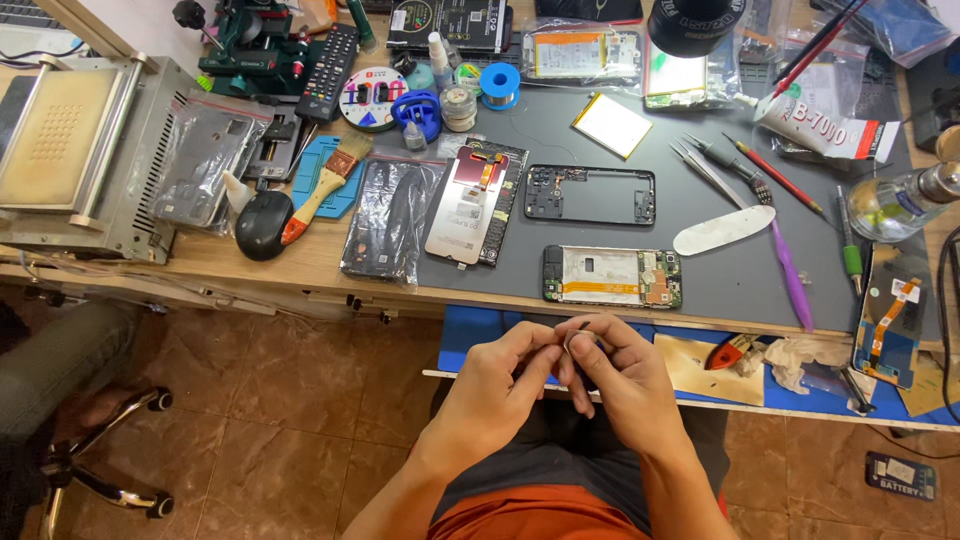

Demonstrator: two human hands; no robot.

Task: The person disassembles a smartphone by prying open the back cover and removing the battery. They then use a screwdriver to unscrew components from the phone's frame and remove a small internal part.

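My left hand and my right hand meet just below the desk's front edge, above my lap. Their fingertips pinch a small thin silvery piece between them; what it is cannot be made out. On the grey mat straight ahead lies an opened phone body with its circuit board and orange flex cable showing. Behind it are a black phone frame and a phone screen panel lying face down.
Tweezers, a red-handled screwdriver, a white pry tool and a purple spudger lie right of the phone. A brush, a mouse and a metal machine stand left. Glue tube at back right.
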